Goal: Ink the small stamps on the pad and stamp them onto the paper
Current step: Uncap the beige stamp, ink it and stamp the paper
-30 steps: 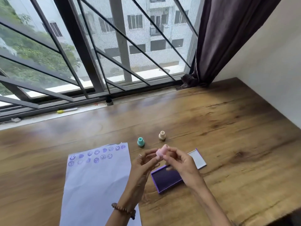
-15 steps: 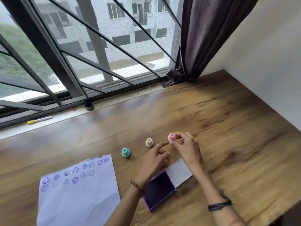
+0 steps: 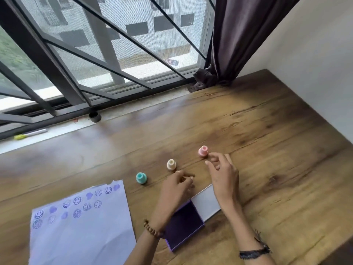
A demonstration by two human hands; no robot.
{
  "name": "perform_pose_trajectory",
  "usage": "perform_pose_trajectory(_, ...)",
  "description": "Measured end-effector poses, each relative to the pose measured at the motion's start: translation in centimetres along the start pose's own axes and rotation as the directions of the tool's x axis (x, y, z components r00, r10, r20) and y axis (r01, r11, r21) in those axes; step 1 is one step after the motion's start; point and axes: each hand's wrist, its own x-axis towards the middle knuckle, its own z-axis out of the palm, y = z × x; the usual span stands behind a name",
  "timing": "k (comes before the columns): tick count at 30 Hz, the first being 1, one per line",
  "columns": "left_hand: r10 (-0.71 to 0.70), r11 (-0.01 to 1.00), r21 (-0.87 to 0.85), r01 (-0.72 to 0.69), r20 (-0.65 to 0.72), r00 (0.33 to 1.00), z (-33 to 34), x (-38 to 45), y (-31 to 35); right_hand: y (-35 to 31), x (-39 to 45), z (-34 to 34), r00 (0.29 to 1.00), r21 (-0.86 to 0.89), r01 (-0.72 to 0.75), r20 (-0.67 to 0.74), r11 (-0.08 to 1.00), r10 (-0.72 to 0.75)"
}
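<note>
stamps [image 3: 171, 165] behind pad [image 3: 183, 226], paper [image 3: 80, 222] left

A wooden surface [image 3: 267, 150] runs to a white wall [image 3: 315, 64] on the right. At the far edge, a barred window [image 3: 95, 54] shows a grey building; a dark curtain [image 3: 238, 39] bunches in the corner. On the sill lie a small black cylinder [image 3: 95, 117] and a yellow-capped marker [image 3: 28, 135].
</note>
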Motion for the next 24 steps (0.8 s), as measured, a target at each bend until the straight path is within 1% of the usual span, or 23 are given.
perform_pose_trajectory(2, -0.083, 0.989, -0.129, 0.069, -0.102, 0.991, -0.9, -0.9, -1.0, -0.9, -1.4, 0.1, 0.997, 0.019, 0.077, -0.022, 0.997, -0.077)
perform_pose_trajectory(4, -0.131, 0.968, -0.235, 0.091, -0.163, 0.978, -1.9, -1.5, -1.7, -1.6, -2.1, 1.1, 0.99, 0.045, 0.129, 0.052, 0.991, -0.131)
perform_pose_trajectory(5, -0.128, 0.968, -0.236, 0.084, -0.18, 0.975, -2.2, -1.6, -1.8, -1.8, -2.2, 1.7, 0.985, 0.059, 0.128, 0.109, 0.99, -0.134)
perform_pose_trajectory(8, -0.105, 0.976, -0.205, 0.07, -0.163, 0.981, -2.7, -1.5, -1.8, -2.6, -2.0, 3.5, 0.952, 0.043, 0.091, 0.289, 0.995, -0.099)
perform_pose_trajectory(10, -0.104, 0.969, -0.235, 0.075, -0.113, 0.988, -2.7, -1.0, -1.4, -3.1, -1.6, 4.2, 0.933, 0.034, 0.065, 0.352, 0.997, -0.073)
perform_pose_trajectory(12, -0.111, 0.959, -0.272, 0.079, -0.104, 0.988, -2.8, -0.6, -1.1, -3.5, -1.0, 4.3, 0.923, 0.042, 0.06, 0.378, 0.997, -0.071)
perform_pose_trajectory(14, -0.106, 0.961, -0.269, 0.064, -0.145, 0.984, -3.2, -0.8, -1.0, -3.7, -0.8, 4.0, 0.905, 0.058, 0.073, 0.415, 0.996, -0.091)
perform_pose_trajectory(17, -0.035, 0.966, -0.258, -0.019, -0.204, 0.978, -3.9, -2.0, -1.4, -3.8, -1.6, 2.8, 0.883, 0.109, 0.096, 0.45, 0.989, -0.135)
perform_pose_trajectory(19, 0.023, 0.96, -0.268, -0.084, -0.225, 0.974, -4.2, -3.1, -1.7, -4.0, -2.7, 1.8, 0.875, 0.172, 0.073, 0.461, 0.982, -0.146)
perform_pose_trajectory(22, 0.062, 0.94, -0.317, -0.123, -0.197, 0.978, -4.2, -4.8, -1.9, -4.6, -4.8, 0.4, 0.857, 0.332, -0.021, 0.491, 0.943, -0.154)
perform_pose_trajectory(24, 0.048, 0.911, -0.397, -0.11, -0.164, 0.985, -4.3, -6.1, -1.9, -4.8, -6.1, -0.4, 0.854, 0.375, -0.029, 0.49, 0.927, -0.172)
